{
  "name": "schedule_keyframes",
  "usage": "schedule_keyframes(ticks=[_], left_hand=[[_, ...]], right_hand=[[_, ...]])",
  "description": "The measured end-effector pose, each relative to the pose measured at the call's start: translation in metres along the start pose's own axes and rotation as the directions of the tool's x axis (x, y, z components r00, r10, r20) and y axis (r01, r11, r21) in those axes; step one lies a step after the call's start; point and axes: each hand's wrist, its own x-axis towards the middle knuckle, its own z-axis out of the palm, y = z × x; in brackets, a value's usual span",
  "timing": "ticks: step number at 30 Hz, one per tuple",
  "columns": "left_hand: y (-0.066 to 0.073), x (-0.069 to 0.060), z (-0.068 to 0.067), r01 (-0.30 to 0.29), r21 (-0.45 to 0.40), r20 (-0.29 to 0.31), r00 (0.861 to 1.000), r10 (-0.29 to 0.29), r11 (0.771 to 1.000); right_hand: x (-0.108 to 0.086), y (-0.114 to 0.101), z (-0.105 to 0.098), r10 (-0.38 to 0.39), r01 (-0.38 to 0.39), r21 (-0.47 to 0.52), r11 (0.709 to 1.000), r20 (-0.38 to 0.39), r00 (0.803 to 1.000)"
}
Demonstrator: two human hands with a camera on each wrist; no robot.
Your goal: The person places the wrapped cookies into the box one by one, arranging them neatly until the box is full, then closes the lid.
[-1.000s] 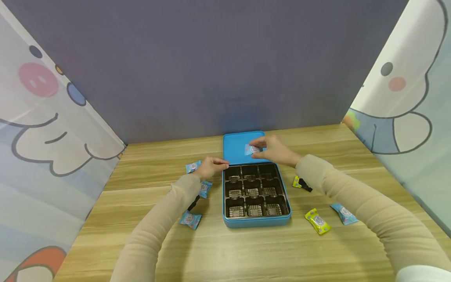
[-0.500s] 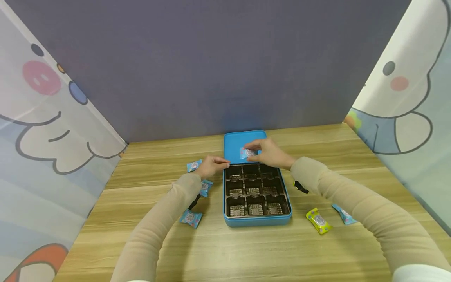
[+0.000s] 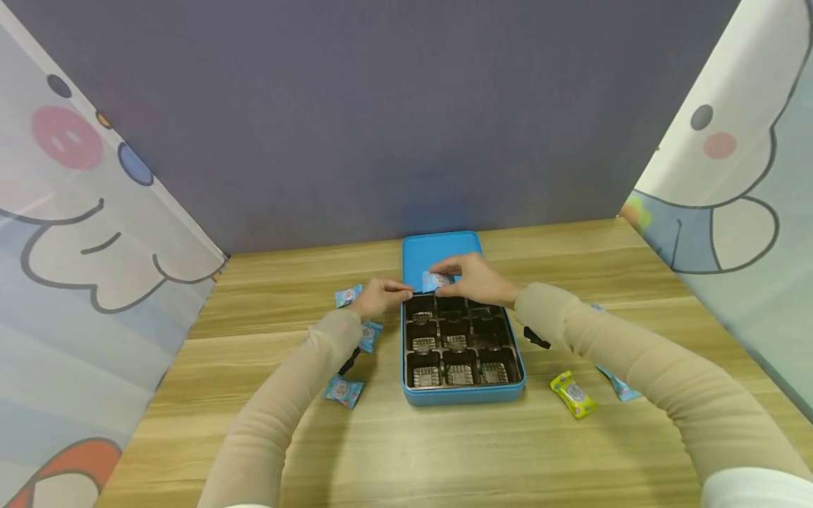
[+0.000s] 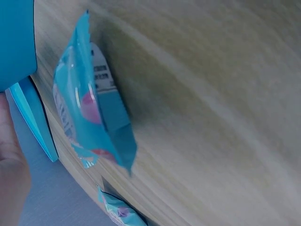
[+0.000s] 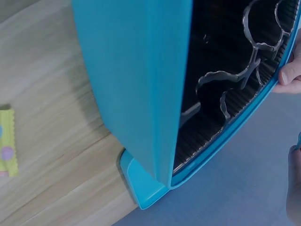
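A blue tin box [image 3: 464,396] with a dark tray [image 3: 442,346] of square compartments stands at mid-table, its lid [image 3: 432,247] folded back behind it. My left hand [image 3: 377,297] pinches the box at its back left corner; thumb and fingers also show on the rim in the right wrist view [image 5: 292,73]. Between the thumb and fingers of my right hand [image 3: 479,279] is a small blue candy packet [image 3: 435,281], held above the back of the box, in front of the lid. The right wrist view shows only part of that hand [image 5: 294,188].
Left of the box lie blue candy packets [image 3: 343,390], [image 3: 370,336], [image 3: 348,295], partly beside my left arm. On the right are a yellow packet [image 3: 573,394] and a blue packet [image 3: 619,384] partly covered by my right sleeve. A grey wall [image 3: 406,120] rises behind the table.
My right hand has moved left with the candy packet, from over the lid's right side toward the back of the box. My left hand has stayed at the box's corner.
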Motion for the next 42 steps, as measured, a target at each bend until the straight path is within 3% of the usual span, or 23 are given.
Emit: schedule_keyframes(ticks=[4, 8, 15, 25, 32, 42], left_hand=[[0.001, -0.001, -0.002, -0.003, -0.017, 0.005, 1.000, 0.003, 1.000], [0.011, -0.007, -0.003, -0.005, -0.036, 0.015, 1.000, 0.005, 0.999], [0.027, -0.013, -0.004, 0.043, -0.033, 0.049, 0.998, -0.042, 0.999], [0.002, 0.005, -0.001, 0.024, 0.006, 0.010, 1.000, -0.024, 1.000], [0.000, 0.003, -0.003, -0.014, 0.031, 0.003, 1.000, 0.014, 0.999], [0.000, 0.005, -0.004, -0.052, 0.007, 0.017, 0.999, 0.052, 0.999]], right_hand=[[0.002, -0.003, 0.002, 0.005, -0.005, 0.001, 1.000, 0.024, 1.000], [0.004, -0.003, 0.005, 0.014, -0.014, -0.005, 1.000, 0.017, 1.000], [0.007, -0.005, 0.009, 0.014, -0.014, -0.032, 0.999, 0.005, 1.000], [0.011, -0.007, 0.018, 0.032, -0.031, -0.033, 0.999, 0.025, 0.999], [0.015, -0.007, 0.028, 0.029, -0.026, -0.045, 0.999, 0.072, 0.997], [0.022, -0.003, 0.033, 0.027, -0.024, -0.045, 0.999, 0.069, 0.997]])
